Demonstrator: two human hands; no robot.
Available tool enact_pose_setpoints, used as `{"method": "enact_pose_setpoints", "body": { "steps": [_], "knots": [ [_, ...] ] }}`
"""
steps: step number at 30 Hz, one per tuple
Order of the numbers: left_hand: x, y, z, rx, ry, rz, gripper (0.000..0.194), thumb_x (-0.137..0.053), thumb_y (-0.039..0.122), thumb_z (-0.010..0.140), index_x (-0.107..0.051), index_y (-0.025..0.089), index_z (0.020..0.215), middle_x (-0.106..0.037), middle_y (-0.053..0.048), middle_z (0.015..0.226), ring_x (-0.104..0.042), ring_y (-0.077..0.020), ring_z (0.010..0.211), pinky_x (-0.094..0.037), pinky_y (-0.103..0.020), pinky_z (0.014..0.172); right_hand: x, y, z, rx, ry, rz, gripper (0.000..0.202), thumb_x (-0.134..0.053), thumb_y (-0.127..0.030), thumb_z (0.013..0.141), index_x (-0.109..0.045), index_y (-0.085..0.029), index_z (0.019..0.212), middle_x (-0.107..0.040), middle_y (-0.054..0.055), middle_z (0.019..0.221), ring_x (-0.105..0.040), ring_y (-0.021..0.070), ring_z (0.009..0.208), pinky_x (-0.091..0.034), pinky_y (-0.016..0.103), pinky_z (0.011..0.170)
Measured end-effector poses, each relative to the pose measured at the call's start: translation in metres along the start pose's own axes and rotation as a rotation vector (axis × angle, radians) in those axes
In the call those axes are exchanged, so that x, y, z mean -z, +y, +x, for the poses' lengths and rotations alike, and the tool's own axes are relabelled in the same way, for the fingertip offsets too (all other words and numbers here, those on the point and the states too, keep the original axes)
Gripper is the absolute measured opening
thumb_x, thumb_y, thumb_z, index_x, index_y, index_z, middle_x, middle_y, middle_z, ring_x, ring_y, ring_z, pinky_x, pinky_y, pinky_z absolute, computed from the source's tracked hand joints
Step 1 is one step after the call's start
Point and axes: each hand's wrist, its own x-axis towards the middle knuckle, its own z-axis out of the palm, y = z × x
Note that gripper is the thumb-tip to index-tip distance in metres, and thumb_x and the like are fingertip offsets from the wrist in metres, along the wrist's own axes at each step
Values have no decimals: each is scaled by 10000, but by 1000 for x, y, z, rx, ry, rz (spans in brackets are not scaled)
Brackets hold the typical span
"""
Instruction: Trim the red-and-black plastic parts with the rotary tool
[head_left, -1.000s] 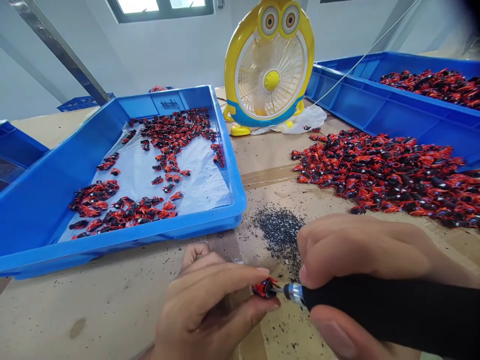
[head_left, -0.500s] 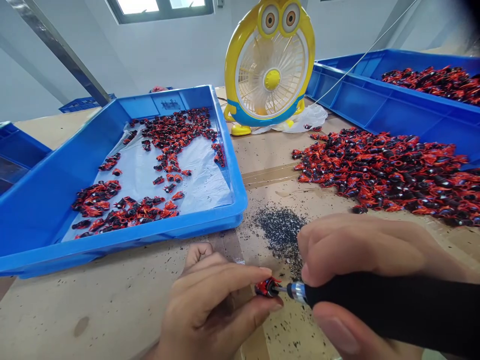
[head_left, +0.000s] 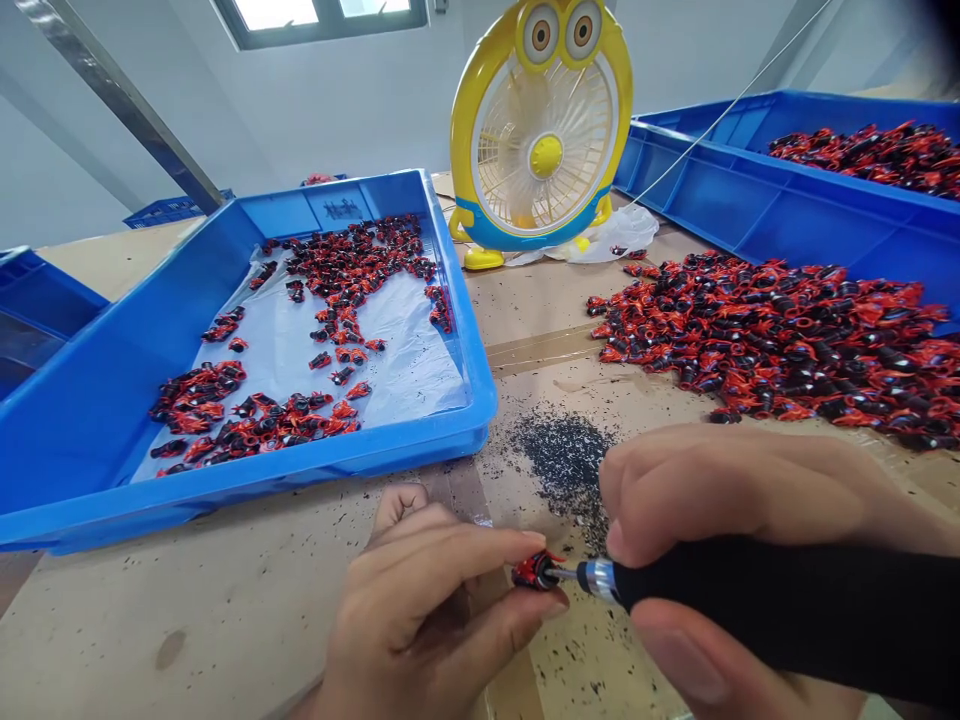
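Observation:
Between the thumb and forefinger of my left hand (head_left: 427,600) is a small red-and-black plastic part (head_left: 532,571), its dark round end turned to the right. My right hand (head_left: 720,500) is wrapped round a thick black rotary tool (head_left: 795,610) with a silver collar. The tool's thin metal bit reaches the part's dark end; how deep it goes in cannot be made out. Black shavings (head_left: 566,450) lie on the cardboard surface just beyond my hands.
A blue tray (head_left: 480,410) with many similar parts on white sheeting stands at the left. A large heap of parts (head_left: 780,340) lies at the right, before another blue tray (head_left: 697,195). A yellow fan (head_left: 461,130) stands at the back.
The view has shifted very slightly. Both hands keep the same grips, with the bit still at the part's dark end.

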Motion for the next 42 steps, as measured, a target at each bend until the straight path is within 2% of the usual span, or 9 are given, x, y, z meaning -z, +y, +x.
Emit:
{"method": "enact_pose_setpoints", "body": {
  "steps": [4, 18, 22, 27, 30, 35, 38, 40, 42],
  "knots": [
    [-1, 1, 3, 7, 8, 21, 106, -773, 347, 1006, -756, 273, 1080, -786, 67, 756, -674, -114, 607, -486, -349, 741, -8, -1, -2, -20, 133, 32, 137, -627, -318, 933, -609, -224, 835, -620, -55, 573, -604, 83, 442, -494, 200, 434],
    [0, 1, 6, 0, 19, -3, 84, -798, 311, 981, -781, 261, 1048, -774, 58, 701, -675, -110, 564, -498, -305, 612, -3, 2, 0, 25, 1, 0, 106, -692, -203, 811, -606, -223, 870, -672, -51, 603, -615, 66, 450, -487, 155, 422],
    [-1, 1, 5, -2, 12, -12, 84, -811, 302, 971, -787, 261, 1040, -770, 60, 699, -676, -113, 567, -491, -319, 638, -3, 1, -2, 24, 44, -5, 104, -663, -201, 818, -565, -231, 838, -625, -61, 573, -574, 72, 431, -475, 179, 417],
    [-1, -2, 3, -5, 30, -2, 89, -821, 303, 964, -785, 252, 1027, -753, 77, 693, -663, -103, 573, -486, -334, 706, 3, 2, 0, 35, -45, -20, 167, -731, -242, 832, -574, -235, 885, -689, -57, 621, -623, 70, 454, -501, 151, 428],
    [-1, 0, 2, 2, 20, -18, 87, -824, 293, 961, -784, 250, 1025, -760, 65, 703, -667, -108, 585, -493, -319, 673, 4, 1, 2, 45, -78, -35, 167, -729, -233, 840, -572, -235, 897, -682, -54, 622, -618, 77, 450, -482, 160, 405],
    [-1, 1, 2, 23, 18, -47, 89, -830, 276, 949, -794, 253, 1027, -753, 49, 690, -661, -120, 578, -487, -299, 599, 5, 3, 0, 39, 1, -56, 149, -712, -222, 834, -584, -246, 906, -699, -49, 624, -626, 101, 438, -485, 198, 379],
    [-1, -3, 1, 26, 21, -37, 71, -808, 305, 972, -788, 262, 1025, -719, 68, 654, -641, -112, 567, -472, -298, 600, 8, 3, -5, 34, -84, -88, 181, -764, -274, 854, -632, -244, 975, -755, -11, 701, -687, 131, 500, -509, 212, 369],
    [-2, -6, -1, 21, 17, -35, 81, -786, 341, 993, -774, 276, 1040, -721, 79, 659, -635, -107, 564, -469, -307, 627, 7, -1, -8, -31, -42, -90, 122, -733, -325, 916, -654, -245, 964, -766, 12, 726, -728, 163, 572, -554, 256, 423],
    [-3, -8, -3, 15, 7, -40, 112, -767, 379, 1009, -756, 286, 1069, -762, 82, 710, -633, -104, 565, -468, -322, 674, 5, -7, -8, -136, 115, -84, 204, -640, -412, 1001, -666, -246, 887, -756, 30, 717, -733, 182, 604, -586, 315, 511]
  ]
}}
